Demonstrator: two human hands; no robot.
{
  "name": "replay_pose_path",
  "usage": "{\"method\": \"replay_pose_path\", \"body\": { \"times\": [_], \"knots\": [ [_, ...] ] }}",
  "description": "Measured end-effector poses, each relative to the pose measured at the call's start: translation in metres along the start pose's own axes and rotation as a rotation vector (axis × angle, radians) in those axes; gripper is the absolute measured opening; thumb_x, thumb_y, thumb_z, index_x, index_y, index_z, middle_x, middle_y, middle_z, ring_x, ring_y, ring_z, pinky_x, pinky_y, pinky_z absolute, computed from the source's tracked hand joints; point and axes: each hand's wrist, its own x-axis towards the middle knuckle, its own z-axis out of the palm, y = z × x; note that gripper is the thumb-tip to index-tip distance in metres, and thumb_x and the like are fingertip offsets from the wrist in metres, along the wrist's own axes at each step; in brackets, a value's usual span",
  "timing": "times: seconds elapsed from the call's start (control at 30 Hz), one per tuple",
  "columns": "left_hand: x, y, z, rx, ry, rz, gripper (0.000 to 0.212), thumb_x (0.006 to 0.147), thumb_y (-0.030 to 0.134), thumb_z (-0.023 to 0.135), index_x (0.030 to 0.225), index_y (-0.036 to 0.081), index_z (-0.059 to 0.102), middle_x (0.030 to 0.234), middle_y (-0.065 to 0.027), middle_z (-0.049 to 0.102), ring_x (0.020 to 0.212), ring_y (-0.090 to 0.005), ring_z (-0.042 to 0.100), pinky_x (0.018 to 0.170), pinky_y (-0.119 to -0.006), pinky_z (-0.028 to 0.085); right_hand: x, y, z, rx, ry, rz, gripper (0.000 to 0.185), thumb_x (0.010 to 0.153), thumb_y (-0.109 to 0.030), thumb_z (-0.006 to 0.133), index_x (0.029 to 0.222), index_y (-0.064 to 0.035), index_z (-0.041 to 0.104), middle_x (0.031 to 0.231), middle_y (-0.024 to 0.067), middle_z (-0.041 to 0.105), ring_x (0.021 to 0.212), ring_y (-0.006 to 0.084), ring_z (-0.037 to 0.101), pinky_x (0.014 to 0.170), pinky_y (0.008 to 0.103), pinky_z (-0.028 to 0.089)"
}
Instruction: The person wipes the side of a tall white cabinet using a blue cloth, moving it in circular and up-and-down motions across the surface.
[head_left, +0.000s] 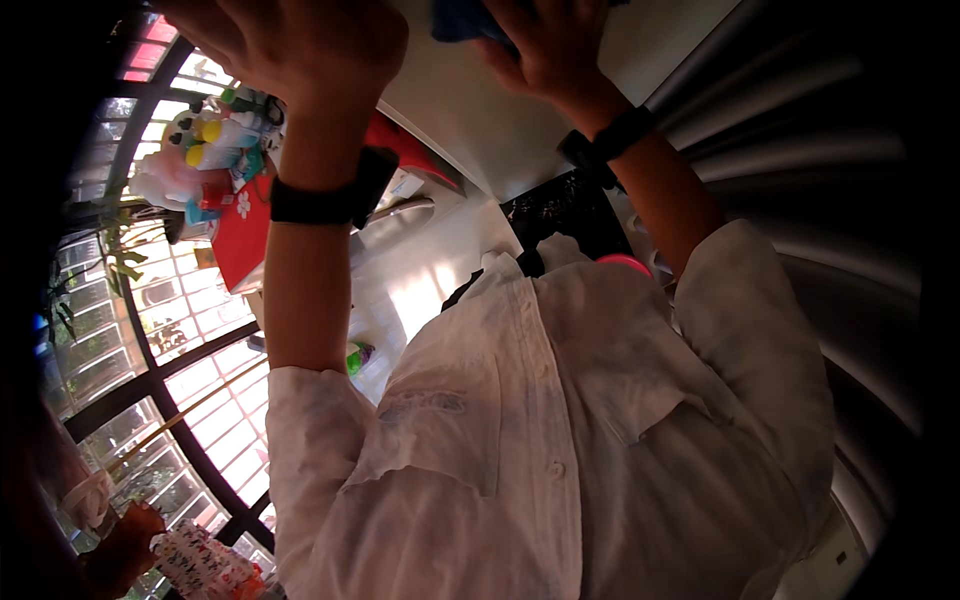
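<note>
Both my arms reach up to the top of the view, a black band on each wrist. My right hand (551, 49) lies against a dark blue cloth (465, 21) on a broad pale, smooth panel (495, 127); its fingers are partly cut off by the frame's edge. My left hand (300, 45) is raised at the upper left, near the panel's left edge. Its fingers are bent and in shadow, partly out of frame, and I cannot tell whether it grips anything.
At the left, a barred window (210, 330) stands behind bottles and a plush toy (169, 172) beside a red box (244, 232). Grey curtain folds (810, 165) hang at the right. Below lie a black mat (562, 214) and a pink-rimmed object (624, 261).
</note>
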Motion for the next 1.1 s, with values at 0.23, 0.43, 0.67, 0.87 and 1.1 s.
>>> {"method": "replay_pose_path", "body": {
  "times": [0.23,0.43,0.67,0.87,1.1],
  "knots": [
    [-0.003,-0.012,0.017,0.036,0.123,0.116,0.048,0.094,0.009,0.038,0.139,-0.007,0.043,0.146,-0.0273,0.037,0.139,-0.0444,0.028,0.115,-0.053,0.02,0.009,0.069,0.003,-0.088,0.391,0.346,0.048,0.097,-0.028,0.043,0.128,0.0079,0.048,0.139,0.0303,0.038,0.125,0.0466,0.035,0.107,0.055,0.023],
    [0.004,-0.005,0.01,-0.044,0.06,0.069,0.047,0.095,0.01,0.038,0.137,-0.009,0.044,0.146,-0.0294,0.036,0.139,-0.0469,0.026,0.115,-0.055,0.02,0.058,0.0,0.014,0.011,0.501,0.298,0.047,0.096,-0.032,0.043,0.128,0.0011,0.053,0.121,0.0233,0.05,0.112,0.0416,0.041,0.099,0.0557,0.026],
    [0.0,-0.02,0.017,0.025,0.088,0.204,0.047,0.094,0.009,0.035,0.137,-0.011,0.042,0.144,-0.0316,0.037,0.139,-0.0438,0.028,0.116,-0.055,0.019,-0.119,0.016,0.014,-0.043,-0.161,-0.063,0.052,0.087,-0.03,0.052,0.13,-0.0014,0.051,0.14,0.0273,0.039,0.128,0.0472,0.034,0.102,0.0577,0.029],
    [-0.001,-0.02,0.016,0.034,0.09,0.201,0.048,0.094,0.009,0.034,0.137,-0.012,0.041,0.144,-0.0305,0.037,0.139,-0.0426,0.028,0.117,-0.055,0.018,-0.127,0.014,0.017,-0.035,-0.162,0.302,0.055,0.088,-0.029,0.051,0.132,0.0038,0.045,0.139,0.0318,0.036,0.126,0.0492,0.033,0.102,0.0596,0.029],
    [0.009,-0.005,0.004,-0.024,0.071,0.209,0.049,0.094,0.009,0.033,0.138,-0.012,0.04,0.145,-0.0299,0.036,0.14,-0.0422,0.027,0.117,-0.055,0.017,-0.122,-0.006,0.013,0.038,-0.129,0.431,0.053,0.093,-0.024,0.041,0.134,0.0087,0.039,0.14,0.038,0.03,0.128,0.0568,0.028,0.106,0.063,0.023]
  ]
}}
